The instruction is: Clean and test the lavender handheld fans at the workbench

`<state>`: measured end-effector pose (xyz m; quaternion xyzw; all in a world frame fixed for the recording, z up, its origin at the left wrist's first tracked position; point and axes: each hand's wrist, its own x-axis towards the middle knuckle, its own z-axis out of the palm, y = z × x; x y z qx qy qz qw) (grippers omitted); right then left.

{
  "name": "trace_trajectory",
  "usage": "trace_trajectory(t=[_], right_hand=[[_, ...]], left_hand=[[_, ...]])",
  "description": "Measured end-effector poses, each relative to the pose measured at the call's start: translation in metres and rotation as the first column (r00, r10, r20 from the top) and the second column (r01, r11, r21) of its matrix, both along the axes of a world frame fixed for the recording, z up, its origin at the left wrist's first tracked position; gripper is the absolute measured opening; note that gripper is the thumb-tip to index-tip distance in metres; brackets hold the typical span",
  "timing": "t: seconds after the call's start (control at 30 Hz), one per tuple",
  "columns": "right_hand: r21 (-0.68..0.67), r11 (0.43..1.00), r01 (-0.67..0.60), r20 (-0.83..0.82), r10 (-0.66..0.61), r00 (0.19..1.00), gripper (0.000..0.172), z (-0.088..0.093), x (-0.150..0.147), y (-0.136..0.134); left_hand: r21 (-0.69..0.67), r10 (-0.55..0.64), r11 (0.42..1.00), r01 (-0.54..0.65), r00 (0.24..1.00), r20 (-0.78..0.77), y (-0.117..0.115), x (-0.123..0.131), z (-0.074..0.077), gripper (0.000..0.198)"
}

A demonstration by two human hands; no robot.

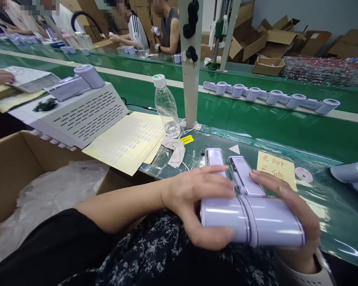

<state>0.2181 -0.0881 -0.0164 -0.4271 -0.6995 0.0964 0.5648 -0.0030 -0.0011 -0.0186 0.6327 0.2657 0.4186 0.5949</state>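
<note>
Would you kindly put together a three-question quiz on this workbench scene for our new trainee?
1. True or false: the left hand and the right hand are both on lavender devices.
2. What colour, mainly, is the cap of the bottle? a) red b) white c) black
3. Fill in: the handwritten yellow note bears the Latin letters ___.

Key: 1 true; 2 b; 3 APP.

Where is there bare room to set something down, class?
Bare: the green bench between right hand and the rightmost device; the green strip between bench and device row. Crowded: around the bottle, beside cloth and label sheets.
</note>
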Motion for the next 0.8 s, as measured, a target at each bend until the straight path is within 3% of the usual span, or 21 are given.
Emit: trace_trajectory(t=[0.07,0.1,0.2,0.27,0.37,0.43,0.47,0.5,0.53,0.57,0.63,0.67,0.7,0.8], right_hand=[[-0.068,0.995,0.074,0.148,-0.063,0.987,0.070,-0.003,0.013,0.008],[-0.090,0.982,0.166,0.265,-0.137,0.954,0.076,-0.006,0.024,0.014],[-0.056,0.859,0.508,0.623,-0.368,0.691,0.074,-0.020,0.074,0.032],[-0.019,0.778,0.628,0.735,-0.415,0.536,0.059,-0.035,0.119,0.039],[-0.016,0.700,0.714,0.691,-0.508,0.514,0.038,-0.056,0.181,0.038],[0.076,0.536,0.841,0.601,-0.697,0.390,0.042,-0.062,0.200,0.037],[0.134,0.447,0.884,0.535,-0.784,0.315,0.049,-0.062,0.199,0.039],[0.184,0.393,0.901,0.473,-0.839,0.270,0.059,-0.060,0.191,0.044],[0.218,0.401,0.890,0.432,-0.857,0.281,0.069,-0.057,0.175,0.051],[0.234,0.473,0.849,0.424,-0.836,0.349,0.074,-0.053,0.154,0.061],[0.175,0.734,0.656,0.511,-0.638,0.576,0.072,-0.044,0.099,0.087],[0.105,0.842,0.530,0.556,-0.491,0.671,0.068,-0.039,0.068,0.102],[0.040,0.911,0.410,0.575,-0.357,0.736,0.066,-0.034,0.037,0.118],[-0.163,0.979,0.123,0.528,-0.019,0.849,0.063,-0.019,-0.048,0.167]], left_hand=[[0.148,-0.045,0.988,0.041,0.999,0.028,0.003,0.000,0.010,0.037],[0.140,-0.026,0.990,0.016,0.997,0.066,0.005,0.000,0.012,0.043],[-0.208,0.085,0.977,-0.041,0.975,0.203,0.012,-0.001,0.008,0.064],[-0.455,0.164,0.890,-0.026,0.950,0.266,0.017,-0.002,0.003,0.067],[-0.737,0.372,0.675,-0.038,0.880,0.295,0.026,-0.009,-0.001,0.054],[-0.846,0.467,0.532,-0.025,0.842,0.269,0.030,-0.019,-0.003,0.048],[-0.865,0.480,0.502,-0.012,0.836,0.267,0.030,-0.025,-0.005,0.050],[-0.860,0.467,0.510,0.008,0.837,0.285,0.030,-0.031,-0.007,0.052],[-0.834,0.435,0.550,0.035,0.841,0.322,0.029,-0.038,-0.009,0.050],[-0.791,0.384,0.608,0.067,0.847,0.366,0.027,-0.043,-0.012,0.046],[-0.691,0.256,0.713,0.123,0.871,0.419,0.022,-0.052,-0.017,0.041],[-0.648,0.200,0.749,0.137,0.886,0.418,0.019,-0.055,-0.018,0.043],[-0.619,0.158,0.773,0.140,0.902,0.402,0.017,-0.059,-0.018,0.046],[-0.583,0.114,0.803,0.125,0.928,0.355,0.008,-0.067,-0.018,0.056]])
